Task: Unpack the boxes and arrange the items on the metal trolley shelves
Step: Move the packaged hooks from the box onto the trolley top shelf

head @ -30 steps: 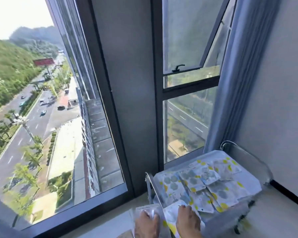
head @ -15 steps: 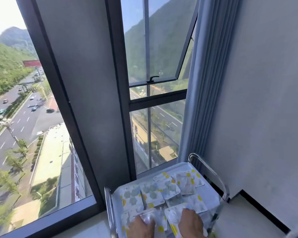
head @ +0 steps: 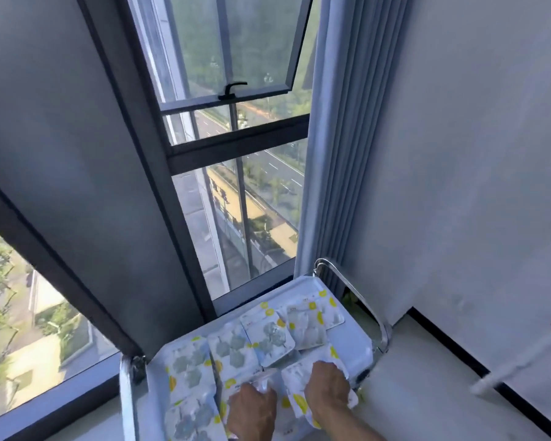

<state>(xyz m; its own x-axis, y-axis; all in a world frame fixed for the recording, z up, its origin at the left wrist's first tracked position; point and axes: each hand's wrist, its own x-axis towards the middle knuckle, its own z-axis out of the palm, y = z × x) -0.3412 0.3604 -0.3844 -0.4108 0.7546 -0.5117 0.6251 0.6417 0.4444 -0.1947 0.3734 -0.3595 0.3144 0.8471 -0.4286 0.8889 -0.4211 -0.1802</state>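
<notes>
My left hand (head: 252, 409) rests knuckles-up on the near end of the top shelf of the shiny metal trolley (head: 331, 292), its fingertips curled onto a clear plastic blister pack (head: 261, 378) that I seem to be pinching at its near edge, though blur keeps me from telling just how my fingers close on it. My right hand (head: 328, 388) lies just beside it, fingers bent down over a white card packet with yellow spots (head: 333, 354), pressing and gripping it against the shelf. The rest of the flat white packets printed with grey hexagon shapes and yellow dots (head: 233, 348) are spread across the tray in overlapping rows, from the left corner near me to the far right corner, where paler ones (head: 309, 323) lie under the curved chrome handle (head: 357, 294). The trolley stands in the corner of the room, its far edge against the dark-framed window (head: 236, 148), with the pale blue-grey pleated curtain (head: 341, 138) hanging just behind the handle and the plain white wall (head: 474, 170) to my right. Through the glass a road and trees show far below.
</notes>
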